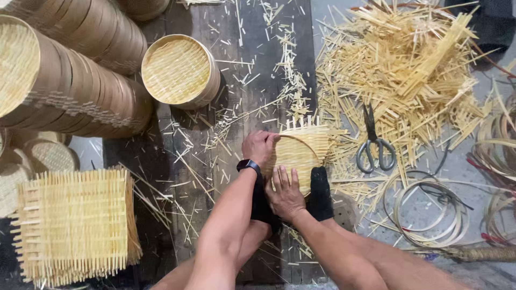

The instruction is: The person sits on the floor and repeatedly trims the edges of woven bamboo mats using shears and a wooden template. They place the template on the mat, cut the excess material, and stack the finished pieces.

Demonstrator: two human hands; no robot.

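While the left hand (259, 147) grips the woven mat's (299, 153) edge, the right hand (284, 191) (fingers spread) presses flat beside scissors (373, 145).

The right hand (284, 193) lies flat over the near part of the woven bamboo mat (301, 153), so the weave beneath its palm is hidden. The left hand (259, 147) covers the mat's left edge, and its fingertips cannot be made out. Black-socked feet (320, 193) just beside the right hand hide the mat's near rim. Far left of the hands, the stack of round trays (64, 80) runs off the picture's edge. Right of the hands, the bamboo hoops (502, 145) are cut off too.
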